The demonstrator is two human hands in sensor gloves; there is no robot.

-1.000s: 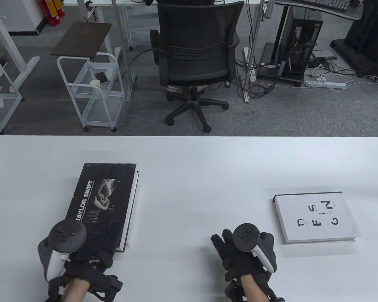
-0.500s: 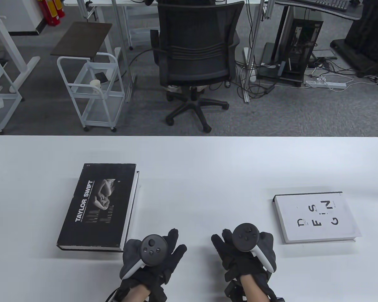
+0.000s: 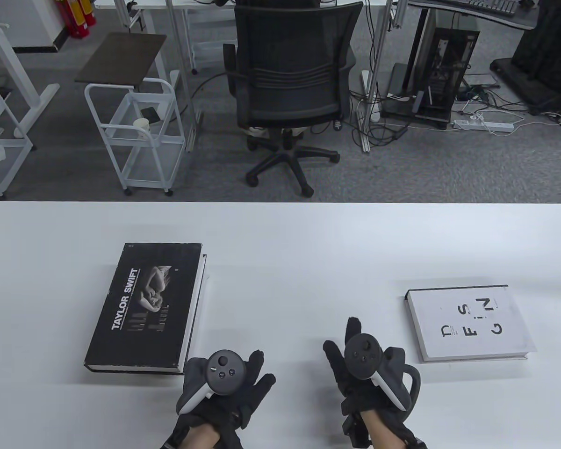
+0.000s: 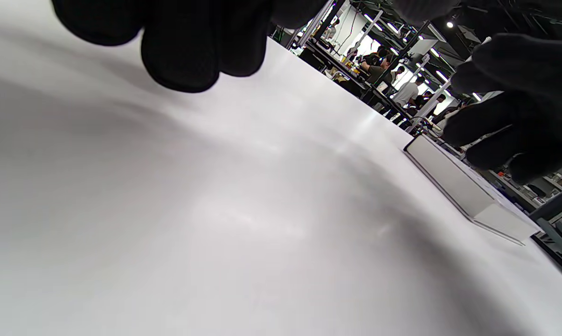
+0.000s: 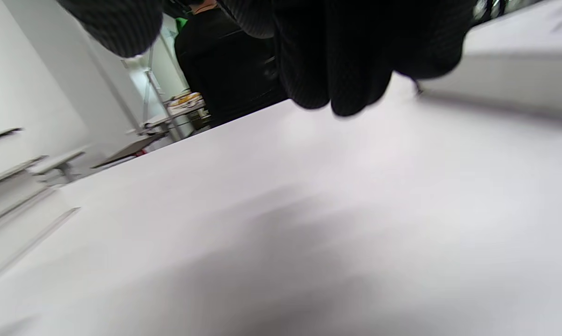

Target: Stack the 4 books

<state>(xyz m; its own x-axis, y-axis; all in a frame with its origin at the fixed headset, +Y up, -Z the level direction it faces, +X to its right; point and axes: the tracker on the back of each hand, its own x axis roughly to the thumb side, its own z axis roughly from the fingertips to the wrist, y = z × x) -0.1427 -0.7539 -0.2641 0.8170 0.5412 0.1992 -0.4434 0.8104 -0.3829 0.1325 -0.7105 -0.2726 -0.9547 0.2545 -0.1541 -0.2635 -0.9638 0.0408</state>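
Since half a second ago, I am seeing the right hand [image 3: 371,374] edging forward and tilting, one finger now reaching further toward the far side of the counter [image 3: 280,234]; the left hand [image 3: 224,379] is sitting almost where it was, having come across earlier from the near corner of the black book [image 3: 145,306].

I am taking the black book, titled TAYLOR SWIFT, as my landmark. It is lying flat on another book whose edge is showing along its right side; how many are lying beneath it I cannot tell. The left hand is hovering just beside the black book's near right corner, apart from it, fingers spread, its grip empty. The right hand is sitting further right of the black book, beyond the left hand, fingers apart and its grip likewise closing on nothing. The white book [image 3: 467,325], lettered DESIGN, is lying flat well to the right of the black book, beyond the right hand and untouched.

In the left wrist view, the white book [image 4: 458,186] is showing past the right hand's dark fingers [image 4: 518,107].
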